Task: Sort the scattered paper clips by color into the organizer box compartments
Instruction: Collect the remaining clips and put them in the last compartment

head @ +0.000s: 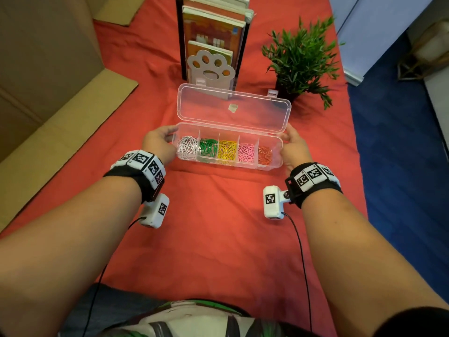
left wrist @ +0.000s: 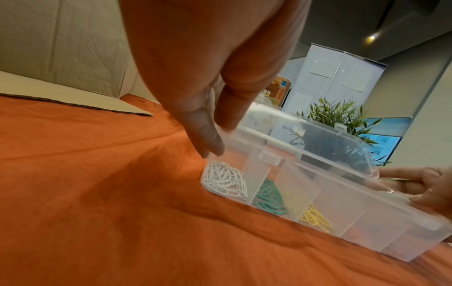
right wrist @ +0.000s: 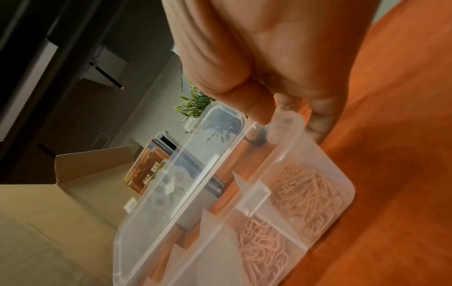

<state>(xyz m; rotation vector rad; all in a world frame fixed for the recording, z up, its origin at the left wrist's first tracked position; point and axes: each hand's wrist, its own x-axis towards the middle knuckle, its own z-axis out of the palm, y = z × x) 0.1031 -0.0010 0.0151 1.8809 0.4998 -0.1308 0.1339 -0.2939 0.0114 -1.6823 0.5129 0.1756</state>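
Observation:
A clear organizer box (head: 278, 164) lies on the red cloth, its lid (head: 255, 113) open and tilted back. Its five compartments hold white (head: 187, 148), green (head: 208, 148), yellow (head: 227, 152), pink (head: 246, 153) and orange paper clips (head: 264, 155). My left hand (head: 172, 137) pinches the box's left end, thumb and fingers (left wrist: 210, 143) on the wall beside the white clips (left wrist: 225, 180). At the right end my right hand (head: 285, 139) grips the box, thumb (right wrist: 257, 110) over the rim near the orange clips (right wrist: 305, 189). I see no loose clips on the cloth.
A large cardboard box (head: 48, 93) fills the left side. Behind the organizer stand books in a paw-shaped bookend (head: 210, 66) and a potted plant (head: 301, 57). The red cloth (head: 218, 215) ends at the right, with blue floor (head: 401, 166) beyond.

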